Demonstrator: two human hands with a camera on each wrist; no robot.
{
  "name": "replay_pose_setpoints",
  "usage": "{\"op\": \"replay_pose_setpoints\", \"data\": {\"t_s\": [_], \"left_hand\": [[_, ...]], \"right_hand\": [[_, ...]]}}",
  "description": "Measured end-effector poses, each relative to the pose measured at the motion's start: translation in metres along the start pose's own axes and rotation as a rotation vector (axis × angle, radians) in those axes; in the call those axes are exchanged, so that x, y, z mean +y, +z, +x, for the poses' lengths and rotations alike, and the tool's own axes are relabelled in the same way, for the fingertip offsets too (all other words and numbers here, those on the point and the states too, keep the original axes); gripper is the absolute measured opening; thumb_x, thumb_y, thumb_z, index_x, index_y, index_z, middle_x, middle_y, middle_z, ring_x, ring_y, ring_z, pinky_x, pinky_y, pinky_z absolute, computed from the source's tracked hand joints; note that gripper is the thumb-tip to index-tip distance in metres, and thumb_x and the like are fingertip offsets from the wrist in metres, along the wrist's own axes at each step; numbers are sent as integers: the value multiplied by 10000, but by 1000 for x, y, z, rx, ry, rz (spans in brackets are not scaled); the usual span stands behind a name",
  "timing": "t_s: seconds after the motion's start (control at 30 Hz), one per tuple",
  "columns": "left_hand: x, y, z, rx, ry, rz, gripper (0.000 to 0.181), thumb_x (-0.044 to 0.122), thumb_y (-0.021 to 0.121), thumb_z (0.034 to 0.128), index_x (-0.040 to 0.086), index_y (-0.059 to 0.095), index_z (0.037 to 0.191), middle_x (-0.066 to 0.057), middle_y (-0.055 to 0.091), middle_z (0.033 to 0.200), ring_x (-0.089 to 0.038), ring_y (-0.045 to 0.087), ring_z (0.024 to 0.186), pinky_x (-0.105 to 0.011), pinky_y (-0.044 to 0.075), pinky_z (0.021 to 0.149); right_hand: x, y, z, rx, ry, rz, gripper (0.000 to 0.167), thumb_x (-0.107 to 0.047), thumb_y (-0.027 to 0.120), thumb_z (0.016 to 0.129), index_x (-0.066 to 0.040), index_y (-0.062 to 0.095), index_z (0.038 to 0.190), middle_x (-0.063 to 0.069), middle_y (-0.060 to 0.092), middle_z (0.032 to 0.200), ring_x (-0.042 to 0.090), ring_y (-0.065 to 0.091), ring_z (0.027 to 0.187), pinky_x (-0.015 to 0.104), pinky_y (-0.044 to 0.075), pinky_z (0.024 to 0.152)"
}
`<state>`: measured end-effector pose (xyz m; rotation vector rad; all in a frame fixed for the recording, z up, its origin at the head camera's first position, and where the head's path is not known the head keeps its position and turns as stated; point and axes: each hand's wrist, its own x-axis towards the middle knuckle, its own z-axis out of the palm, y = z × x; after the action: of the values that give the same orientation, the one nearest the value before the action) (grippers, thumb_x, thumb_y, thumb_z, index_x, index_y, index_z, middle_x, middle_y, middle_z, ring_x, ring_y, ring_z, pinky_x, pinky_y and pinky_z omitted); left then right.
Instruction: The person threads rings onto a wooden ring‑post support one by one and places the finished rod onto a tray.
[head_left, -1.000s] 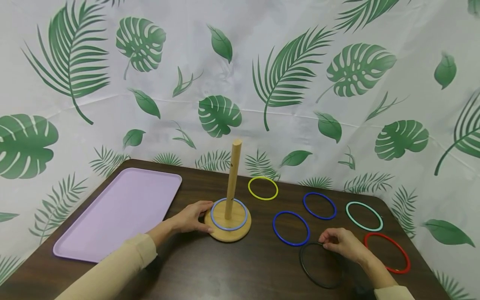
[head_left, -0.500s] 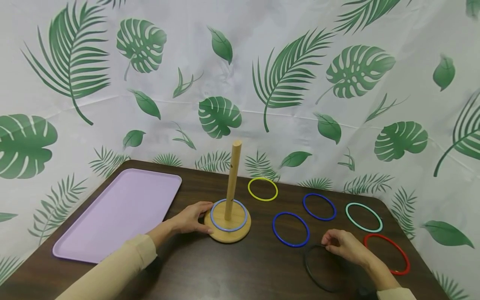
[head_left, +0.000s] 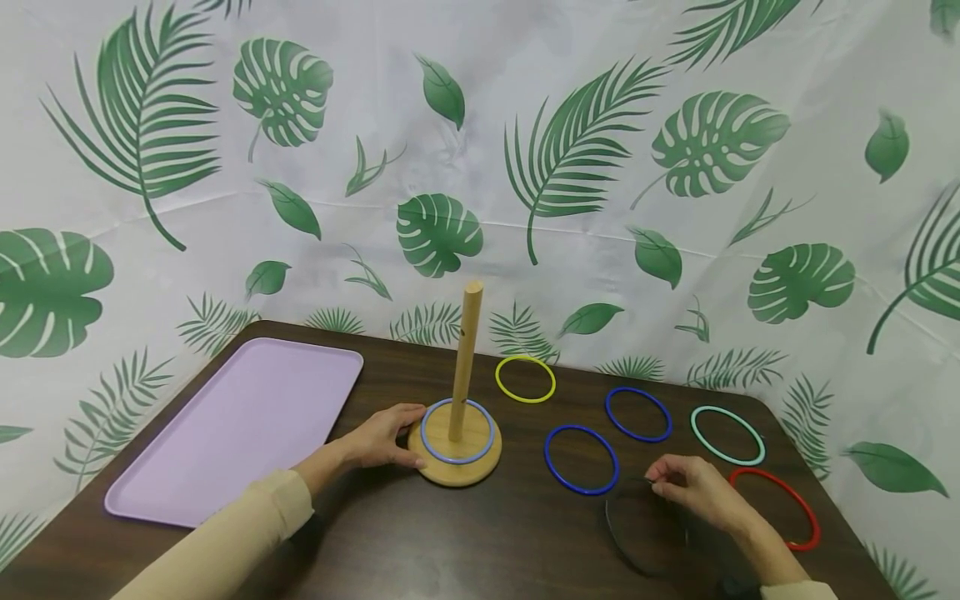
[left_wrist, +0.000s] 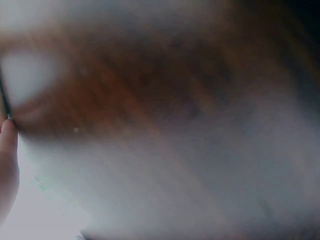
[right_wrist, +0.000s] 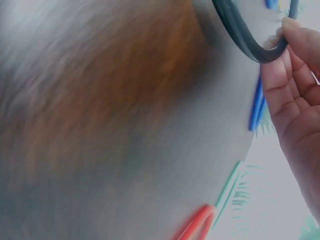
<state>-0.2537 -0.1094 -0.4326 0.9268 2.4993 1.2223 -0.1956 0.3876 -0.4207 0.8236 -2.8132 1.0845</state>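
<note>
A wooden peg stand with a round base [head_left: 459,477] and an upright post stands mid-table. Around the foot of its post lies a periwinkle-blue ring [head_left: 457,462]. My left hand [head_left: 378,437] holds the left edge of the base, thumb at the front and fingers behind. To the right, my right hand [head_left: 701,493] pinches a black ring [head_left: 621,546] between thumb and fingers at its far edge. The right wrist view shows that ring [right_wrist: 242,37] close up in the fingertips. In the left wrist view, mostly blurred table and a thumb [left_wrist: 8,145] appear.
A lilac tray [head_left: 255,417] occupies the left side. Behind the stand lies a yellow ring [head_left: 553,385]. Two dark blue rings, one nearer [head_left: 551,462] and one farther [head_left: 637,437], a mint ring [head_left: 761,446] and a red ring [head_left: 813,525] lie to the right. A leaf-print cloth [head_left: 495,150] hangs behind.
My right hand has drawn slightly right with the black ring, which has shifted the same way and now looks narrower and more tilted. The left hand and stand stay put.
</note>
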Motion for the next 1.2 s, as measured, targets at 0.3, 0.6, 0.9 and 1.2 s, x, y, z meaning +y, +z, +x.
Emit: {"op": "replay_pose_setpoints", "data": {"t_s": [0.3, 0.6, 0.9, 1.2], "left_hand": [[0, 0, 0, 8, 3, 9, 845, 173, 796, 756, -167, 327, 1370, -328, 351, 1393, -433, 373, 1292, -454, 407, 1020], [0, 1, 0, 12, 13, 14, 844, 177, 795, 757, -169, 328, 1368, -335, 349, 1392, -439, 372, 1290, -449, 413, 1016], [1, 1, -1, 15, 38, 7, 826, 158, 795, 755, -189, 338, 1350, -354, 357, 1376, -455, 374, 1279, -448, 415, 1013], [1, 1, -1, 18, 37, 10, 829, 157, 798, 752, -184, 340, 1353, -351, 355, 1380, -451, 375, 1281, -441, 418, 1012]], "right_hand": [[-23, -1, 22, 164, 56, 50, 95, -3, 654, 851, 27, 637, 939, 78, 640, 783, 45, 573, 665, 207, 490, 543], [-67, -3, 61, 313, 146, 182, 193, -71, 651, 878, 84, 622, 990, -100, 634, 765, 36, 573, 681, 172, 485, 593], [-122, -4, 105, 387, 182, 428, 193, -120, 646, 893, 38, 617, 1000, -124, 614, 749, 48, 593, 719, 151, 505, 689], [-164, -4, 142, 443, 127, 593, 72, -112, 666, 875, -109, 640, 942, -41, 634, 819, 87, 599, 746, 169, 531, 693]]}}
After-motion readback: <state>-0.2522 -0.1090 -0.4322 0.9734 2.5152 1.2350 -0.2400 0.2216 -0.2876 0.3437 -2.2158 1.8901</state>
